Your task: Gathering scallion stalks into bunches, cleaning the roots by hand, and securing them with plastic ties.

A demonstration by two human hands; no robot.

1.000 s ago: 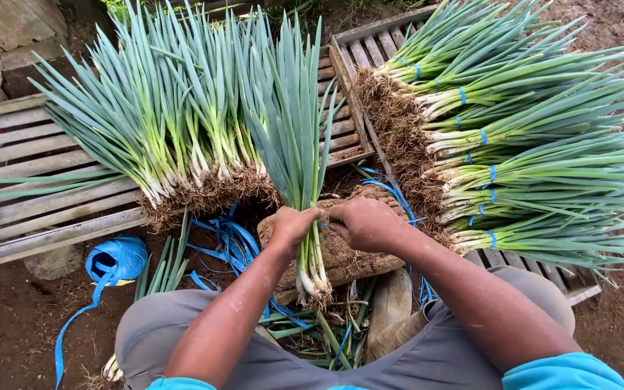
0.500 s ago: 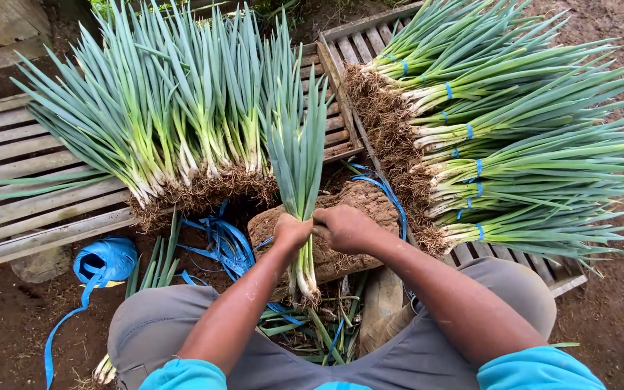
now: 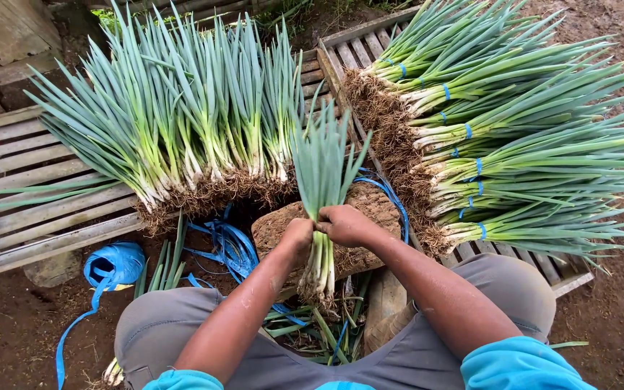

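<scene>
Between the knees, the left hand (image 3: pixel 297 235) and right hand (image 3: pixel 344 224) were both clenched around one bunch of green onions (image 3: pixel 321 188), held upright over a brown block (image 3: pixel 370 209), roots hanging below the fists. Loose onions (image 3: pixel 182 130) lay on a wooden pallet (image 3: pixel 16 188) to the left, tied bundles (image 3: pixel 514 137) to the right, a roll of blue ribbon (image 3: pixel 113 263) nearby.

Two bare forearms run in from the near edge, both streaked with dried soil. Short turquoise sleeves end above the elbows, one near left, one near right. The left hand (image 3: pixel 297 235) and right hand (image 3: pixel 344 224) wear no gloves, rings or watch. Grey trousers cover both thighs, smooth cloth with a few creases and specks of dirt.
</scene>
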